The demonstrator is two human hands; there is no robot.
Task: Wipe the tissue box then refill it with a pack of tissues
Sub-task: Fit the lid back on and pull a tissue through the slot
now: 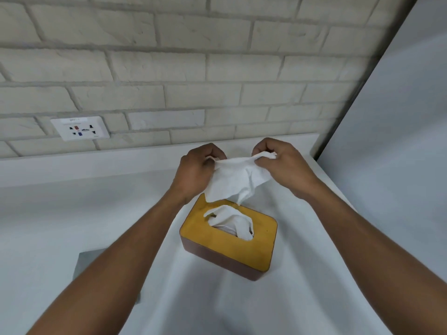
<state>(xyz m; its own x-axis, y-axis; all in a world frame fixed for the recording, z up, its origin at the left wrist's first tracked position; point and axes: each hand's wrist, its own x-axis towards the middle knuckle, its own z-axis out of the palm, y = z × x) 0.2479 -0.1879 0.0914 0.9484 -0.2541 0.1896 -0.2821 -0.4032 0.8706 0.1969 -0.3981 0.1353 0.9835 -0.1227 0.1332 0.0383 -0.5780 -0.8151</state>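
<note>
Our left hand (193,171) and right hand (284,166) each pinch a top corner of the tissue (235,177); we judge it soft, light and easily torn. The tissue box (242,253) below them looks rigid.

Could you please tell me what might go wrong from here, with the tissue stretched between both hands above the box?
1. The left hand and right hand pinch opposite corners of the thin tissue; pulling apart may tear it.
2. Its hanging tip nearly meets the next tissue in the slot; if linked, lifting could drag that out.
3. Nothing holds the tissue box; wiping may slide it on the smooth counter.
</note>
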